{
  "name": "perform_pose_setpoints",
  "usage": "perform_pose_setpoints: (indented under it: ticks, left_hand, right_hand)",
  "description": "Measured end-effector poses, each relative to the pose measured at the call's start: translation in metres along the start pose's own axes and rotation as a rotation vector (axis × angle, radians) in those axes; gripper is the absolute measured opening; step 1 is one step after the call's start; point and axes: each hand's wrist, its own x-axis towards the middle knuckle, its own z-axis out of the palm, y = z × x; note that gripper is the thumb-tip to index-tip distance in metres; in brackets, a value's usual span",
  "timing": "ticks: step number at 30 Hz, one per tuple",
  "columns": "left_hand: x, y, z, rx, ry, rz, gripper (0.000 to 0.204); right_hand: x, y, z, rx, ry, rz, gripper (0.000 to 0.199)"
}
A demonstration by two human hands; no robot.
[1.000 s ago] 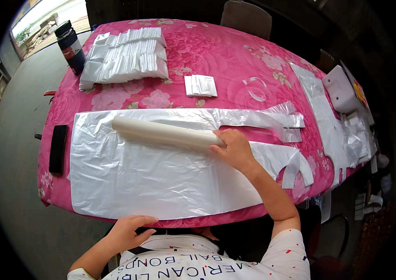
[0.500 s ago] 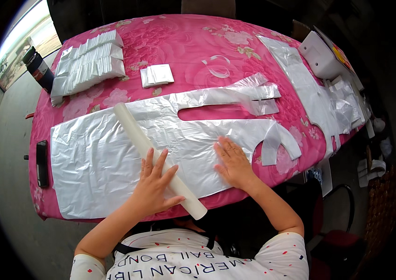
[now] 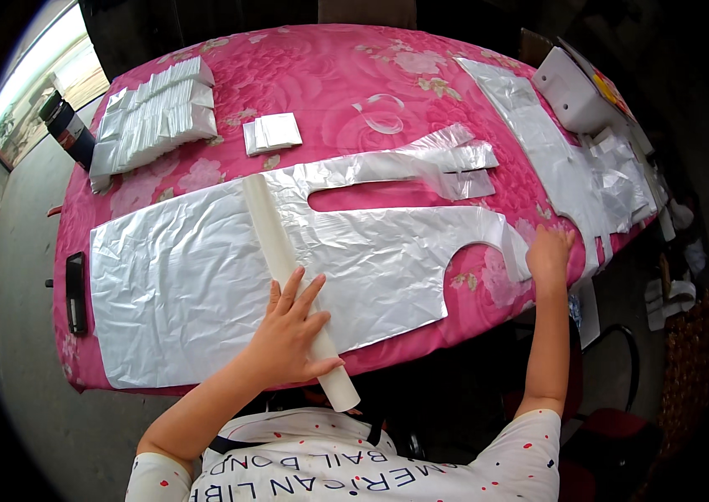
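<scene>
A silvery translucent plastic apron (image 3: 179, 284) lies spread on the table, with a long cut-out between its straps. My left hand (image 3: 294, 330) rests with fingers spread on a pale, smooth tube (image 3: 271, 230) that lies slantwise across the apron. The near end of the tube sticks out past the table edge. Over at the right, my right hand (image 3: 550, 253) is closed at the apron's curved near strap (image 3: 512, 248). Its fingertips are partly hidden, but the strap runs up to them. The far straps (image 3: 459, 159) lie loosely crossed.
Folded plastic packets (image 3: 158, 117) stand in rows at the far left, beside a dark bottle (image 3: 68, 130). A small packet stack (image 3: 272, 134) lies nearer the middle. More plastic sheets (image 3: 530, 125) and a white box (image 3: 576, 92) are at the right. A black object (image 3: 76, 293) sits at the left edge.
My left hand has shifted the tube to the right and turned it steeper. My right hand has left the apron's surface for the strap at the right; the folded-back strap now bends rightward.
</scene>
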Motion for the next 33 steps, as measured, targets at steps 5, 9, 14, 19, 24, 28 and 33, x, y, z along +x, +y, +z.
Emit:
perform_pose_setpoints:
  ticks: [5,9,14,19,24,28,33]
  left_hand:
    - [0.001,0.0,0.002,0.009,-0.039,-0.01,0.055]
    - [0.004,0.0,0.004,0.003,-0.014,0.017,0.056]
    - [0.001,0.0,0.002,0.02,-0.025,0.003,0.055]
    - [0.002,0.002,0.002,0.003,-0.046,-0.014,0.055]
    - [0.002,0.001,0.002,0.005,-0.043,0.004,0.055]
    - [0.002,0.001,0.0,0.01,-0.048,0.019,0.055]
    - [0.002,0.0,-0.001,0.017,-0.05,0.045,0.056]
  right_hand:
    - [-0.084,-0.136,-0.018,0.973,0.064,-0.779,0.051]
    - [-0.125,-0.194,-0.011,0.825,0.069,-0.88,0.062]
    - [-0.076,-0.165,0.015,0.749,0.149,-0.66,0.061]
    - [-0.027,-0.096,0.064,0.694,0.247,-0.404,0.056]
    - [0.0,-0.039,0.1,0.684,0.23,-0.213,0.049]
    - [0.009,-0.026,0.094,0.303,0.254,0.036,0.042]
    - [0.004,-0.031,0.061,0.247,0.549,-0.061,0.039]
